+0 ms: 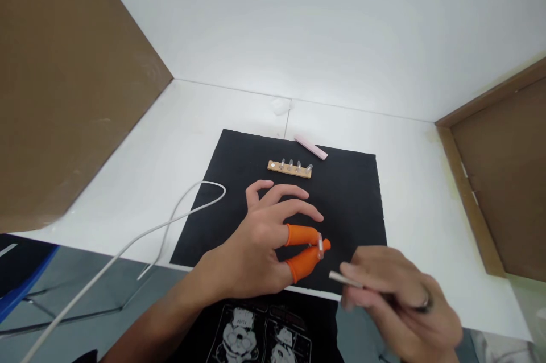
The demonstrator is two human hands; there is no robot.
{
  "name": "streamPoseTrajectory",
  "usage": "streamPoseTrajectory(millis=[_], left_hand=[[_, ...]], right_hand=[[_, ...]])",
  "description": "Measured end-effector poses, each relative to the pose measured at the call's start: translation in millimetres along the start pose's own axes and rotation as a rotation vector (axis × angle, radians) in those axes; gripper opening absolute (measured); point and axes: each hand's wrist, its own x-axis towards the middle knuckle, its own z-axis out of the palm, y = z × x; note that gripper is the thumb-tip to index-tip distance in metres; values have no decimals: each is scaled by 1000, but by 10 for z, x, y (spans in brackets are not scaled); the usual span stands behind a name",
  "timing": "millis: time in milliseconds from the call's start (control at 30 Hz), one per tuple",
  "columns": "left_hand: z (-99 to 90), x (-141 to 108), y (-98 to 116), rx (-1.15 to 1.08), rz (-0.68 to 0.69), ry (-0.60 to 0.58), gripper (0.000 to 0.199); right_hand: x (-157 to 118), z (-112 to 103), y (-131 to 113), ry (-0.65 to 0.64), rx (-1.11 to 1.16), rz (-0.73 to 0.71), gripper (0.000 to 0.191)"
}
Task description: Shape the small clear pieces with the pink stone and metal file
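Clear, small, slender piece (pixel 320 247) clamped in left grip (pixel 264 235), pale stick (pixel 343 279) pinched in right grip (pixel 396 292)

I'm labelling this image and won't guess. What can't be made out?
In the head view:
- Thin stick: grasped end, hidden by the right hand.
- White cable: one end, cut off by the bottom edge.
- Clear piece in the left hand: fine detail, too small.

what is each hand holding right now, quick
Left hand: pinching a small clear piece between thumb and index finger, both in orange covers; other fingers spread.
Right hand: closed on a thin pale stick, blurred.
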Motion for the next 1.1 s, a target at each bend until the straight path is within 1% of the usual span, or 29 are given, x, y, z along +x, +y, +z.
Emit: streamPoseTrajectory(millis=[67, 100, 133, 200, 233, 267, 300, 433, 500, 533, 567, 667, 700, 733, 800, 867, 900, 933, 967, 1033, 1100], left_hand=[[-13, 1, -4, 10, 8, 6, 13], [-16, 0, -3, 12, 8, 1, 13], [-16, -3, 0, 14, 7, -7, 13], [-12, -9, 9, 19, 4, -21, 14], [-9, -12, 13, 20, 3, -23, 15], [-8, -14, 16, 18, 5, -21, 15], [-8, -16, 16, 14, 8, -18, 15], [-31, -9, 16, -14, 29, -18, 11], [-45, -4, 24, -22, 31, -35, 11], [-50, -3, 30, -21, 28, -49, 12], [-52, -3, 36, -17, 26, -63, 14], [-46, -14, 43, -11, 28, -96, 15], [-42, -18, 41, -18, 35, -94, 15], [-39, -23, 36, -24, 39, -89, 16], [-38, -26, 25, -26, 44, -86, 17], [-43, -23, 18, -15, 49, -101, 16], [-47, -20, 17, -11, 53, -114, 15], [-50, -18, 17, -12, 59, -125, 14], [-52, -16, 19, -17, 66, -131, 14], [-51, -15, 24, -28, 72, -142, 15], [-46, -18, 27, -40, 75, -142, 16]], right_hand=[[20, -2, -43, -34, -5, -17, 16], [30, -8, -36, -23, 2, -15, 19], [39, -16, -13, 10, 11, -8, 24], [44, -27, 52, 117, 21, 19, 36], [41, -28, 76, 169, 26, 29, 40], [35, -27, 85, 195, 33, 32, 43], [26, -23, 75, 185, 39, 21, 42], [-1, -18, -56, -22, 13, -18, 29], [1, -37, -67, -58, 25, -24, 29], [5, -50, -44, -37, 44, -21, 32], [9, -64, -6, 14, 55, -18, 36], [1, -87, 107, 209, 31, 14, 45], [-10, -84, 118, 228, 25, 13, 46], [-25, -74, 107, 205, 30, 0, 46], [-60, -44, 37, 71, 44, -26, 44], [-88, -17, -47, -54, 18, -3, 39], [-95, -11, -72, -87, 1, 3, 36], [-95, -12, -78, -94, -10, 2, 33], [-88, -19, -65, -72, -11, -4, 34], [-63, -46, -1, 16, 20, -30, 40], [-39, -72, 52, 111, 42, -6, 47]])
